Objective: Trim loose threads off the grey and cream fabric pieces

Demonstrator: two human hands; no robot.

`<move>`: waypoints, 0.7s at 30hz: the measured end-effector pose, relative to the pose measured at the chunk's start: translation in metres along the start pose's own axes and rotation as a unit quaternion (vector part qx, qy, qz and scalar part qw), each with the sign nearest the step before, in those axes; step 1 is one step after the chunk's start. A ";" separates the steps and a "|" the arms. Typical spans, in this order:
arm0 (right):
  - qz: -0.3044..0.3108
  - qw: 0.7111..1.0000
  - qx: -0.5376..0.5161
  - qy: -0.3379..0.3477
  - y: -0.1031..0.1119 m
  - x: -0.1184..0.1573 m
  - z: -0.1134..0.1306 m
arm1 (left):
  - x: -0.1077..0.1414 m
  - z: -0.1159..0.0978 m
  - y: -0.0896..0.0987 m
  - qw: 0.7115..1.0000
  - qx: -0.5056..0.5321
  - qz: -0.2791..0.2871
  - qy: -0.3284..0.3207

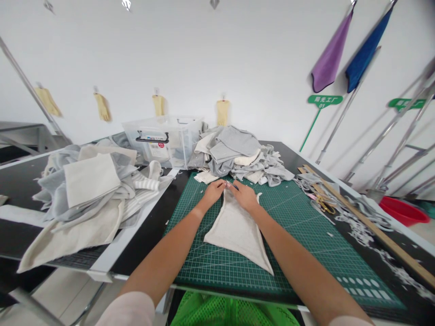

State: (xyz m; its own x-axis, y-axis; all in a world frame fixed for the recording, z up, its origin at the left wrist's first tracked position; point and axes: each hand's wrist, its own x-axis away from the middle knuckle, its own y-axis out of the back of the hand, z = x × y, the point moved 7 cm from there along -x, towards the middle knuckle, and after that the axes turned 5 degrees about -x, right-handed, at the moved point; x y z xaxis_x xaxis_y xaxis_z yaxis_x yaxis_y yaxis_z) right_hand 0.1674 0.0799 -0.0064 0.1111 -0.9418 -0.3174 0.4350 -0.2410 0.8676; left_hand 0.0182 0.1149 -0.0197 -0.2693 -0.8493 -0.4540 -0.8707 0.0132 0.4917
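Observation:
A cream cloth piece [236, 228] lies on the green cutting mat [288, 253], its far edge gathered up between my hands and its wide end spread towards me. My left hand [215, 190] is closed, pinching the far corner of this cloth. Close beside it, my right hand [244, 194] is closed round a small dark tool [234, 185] at the same edge. Only a bit of the tool shows, so its kind is unclear. The fingertips of both hands nearly meet.
A heap of grey and cream cloths [234, 147] stands behind the mat, another cloth pile [91, 181] at left. Between them is a clear plastic box [183, 145]. Gold-handled scissors [324, 204], cut scraps [360, 233] and a wooden strip [374, 226] lie at right.

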 end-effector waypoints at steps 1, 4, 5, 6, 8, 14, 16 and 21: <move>0.003 1.000 0.002 0.003 0.000 0.000 0.001 | 0.000 0.000 -0.001 1.000 0.002 0.002 -0.001; 0.008 1.000 0.007 0.013 -0.002 0.000 0.002 | -0.001 0.003 -0.002 1.000 0.006 0.002 0.004; 0.009 1.000 0.009 0.016 -0.002 0.000 0.002 | -0.001 0.004 -0.002 1.000 0.006 0.002 0.006; 0.009 1.000 0.012 0.018 -0.003 0.000 0.002 | -0.001 0.005 -0.003 1.000 0.007 0.002 0.007; 0.008 1.000 0.014 0.024 -0.004 0.000 0.002 | -0.001 0.006 -0.003 1.000 0.009 0.003 0.004; 0.003 0.999 -0.001 0.040 -0.006 -0.002 0.000 | -0.001 0.007 -0.004 1.000 0.013 0.006 0.001; 0.003 0.999 -0.005 0.040 -0.006 -0.002 0.000 | 0.000 0.006 -0.004 1.000 0.015 0.006 0.003; 0.006 0.999 -0.011 0.032 -0.005 -0.001 0.001 | 0.002 0.003 -0.001 1.000 0.009 0.002 0.026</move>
State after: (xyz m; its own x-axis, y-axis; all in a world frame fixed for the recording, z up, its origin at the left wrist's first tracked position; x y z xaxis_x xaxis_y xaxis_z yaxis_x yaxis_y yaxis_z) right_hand 0.1646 0.0818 -0.0101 0.1731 -0.9275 -0.3314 0.4531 -0.2237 0.8629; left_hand 0.0180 0.1149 -0.0230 -0.2512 -0.8756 -0.4125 -0.8769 0.0255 0.4800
